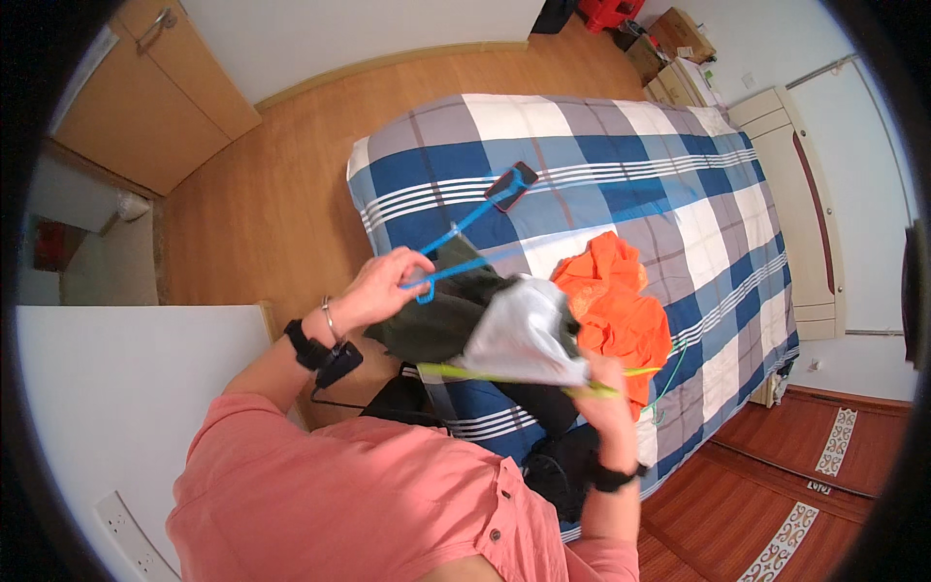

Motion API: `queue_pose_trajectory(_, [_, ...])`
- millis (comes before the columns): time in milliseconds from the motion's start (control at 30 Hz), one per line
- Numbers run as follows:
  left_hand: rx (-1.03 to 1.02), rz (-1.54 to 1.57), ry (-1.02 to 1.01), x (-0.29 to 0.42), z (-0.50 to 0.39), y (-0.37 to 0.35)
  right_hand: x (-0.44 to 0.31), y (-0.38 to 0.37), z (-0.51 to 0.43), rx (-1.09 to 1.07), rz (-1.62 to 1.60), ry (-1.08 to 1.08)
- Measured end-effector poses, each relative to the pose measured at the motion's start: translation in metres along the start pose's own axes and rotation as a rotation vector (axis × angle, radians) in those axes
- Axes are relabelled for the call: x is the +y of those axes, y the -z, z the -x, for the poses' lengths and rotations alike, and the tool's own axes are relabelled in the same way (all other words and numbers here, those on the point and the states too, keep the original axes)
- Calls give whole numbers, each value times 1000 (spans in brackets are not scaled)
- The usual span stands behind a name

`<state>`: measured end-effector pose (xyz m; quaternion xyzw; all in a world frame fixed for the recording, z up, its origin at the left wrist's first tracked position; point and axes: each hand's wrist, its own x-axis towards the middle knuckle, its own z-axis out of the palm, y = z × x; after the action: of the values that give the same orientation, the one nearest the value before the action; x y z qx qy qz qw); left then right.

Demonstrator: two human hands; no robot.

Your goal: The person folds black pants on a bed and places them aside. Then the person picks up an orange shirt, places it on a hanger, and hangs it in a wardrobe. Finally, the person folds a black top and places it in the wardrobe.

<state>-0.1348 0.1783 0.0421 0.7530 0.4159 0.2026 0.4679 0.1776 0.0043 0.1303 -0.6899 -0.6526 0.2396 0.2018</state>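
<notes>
My left hand (396, 287) grips a blue plastic hanger (473, 216) near its hook. The hanger's arms reach out over the bed, and the far one is blurred. My right hand (602, 393) is closed around a yellow-green strip (451, 372), apparently a hanger bar, and the edge of a white-and-dark-green garment (516, 331). Motion blurs that garment, so its shape is hard to tell. Its dark green part (436, 320) hangs below my left hand. Just beyond my right hand lies a crumpled orange garment (614, 305) on the bed.
A plaid bedspread (502, 116) covers the bed. On it are a smartphone (511, 187), a thin green hanger (675, 378) and a black cloth item (560, 469). A white partition (145, 378) stands at my left. Red-brown wooden panels (771, 473) are at the right.
</notes>
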Motion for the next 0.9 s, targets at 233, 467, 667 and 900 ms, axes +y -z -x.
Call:
queue_pose_trajectory(233, [279, -342, 185, -114, -66, -39, -32, 126, 125, 917, -264, -245])
queue_pose_trajectory(467, [-270, -416, 565, -137, -98, -103, -65, 174, 178, 901, 803, -345])
queue_pose_trajectory(667, [-450, -134, -244, -3, -101, -125, -80, 152, 149, 1158, -22, -330])
queue_pose_trajectory(900, [-795, 543, -814, 195, -31, -143, -90, 145, 129, 846, -664, -130])
